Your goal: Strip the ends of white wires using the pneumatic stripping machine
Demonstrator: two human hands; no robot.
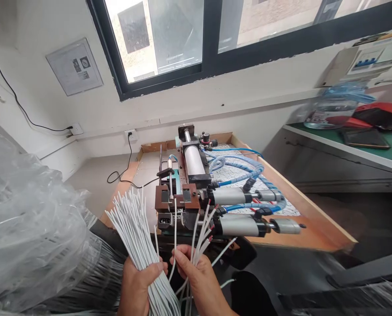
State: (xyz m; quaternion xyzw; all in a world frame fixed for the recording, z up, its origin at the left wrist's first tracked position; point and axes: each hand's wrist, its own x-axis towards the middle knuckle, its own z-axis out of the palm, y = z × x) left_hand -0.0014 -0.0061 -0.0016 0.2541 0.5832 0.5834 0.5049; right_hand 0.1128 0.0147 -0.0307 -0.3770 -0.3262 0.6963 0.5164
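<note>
- Left hand (140,281): closed around a thick bundle of white wires (131,232), whose free ends fan up and away above the fist.
- Right hand (199,281): thumb and fingertips pinched narrow on a single white wire (175,226), which stands nearly upright just ahead of the fingertips; several red-tipped wires (202,235) are gathered in the same hand, sticking up above its knuckles.
- Directly ahead of both hands sits the machine (194,160), with brown blocks (163,196) at its near side and silver cylinders (237,226) reaching off beyond the right hand.
- Step in hand, as I judge it: a single wire picked out of the bundle is being offered end-first to the gap between the blocks. Whether its tip is inside or only in front, I cannot tell.
- The next move would seem to call for a straight, steady push forward from the right hand, fingertips clear of the blocks, the red-tipped wires kept aside and the left hand holding its bundle back from the machine.
</note>
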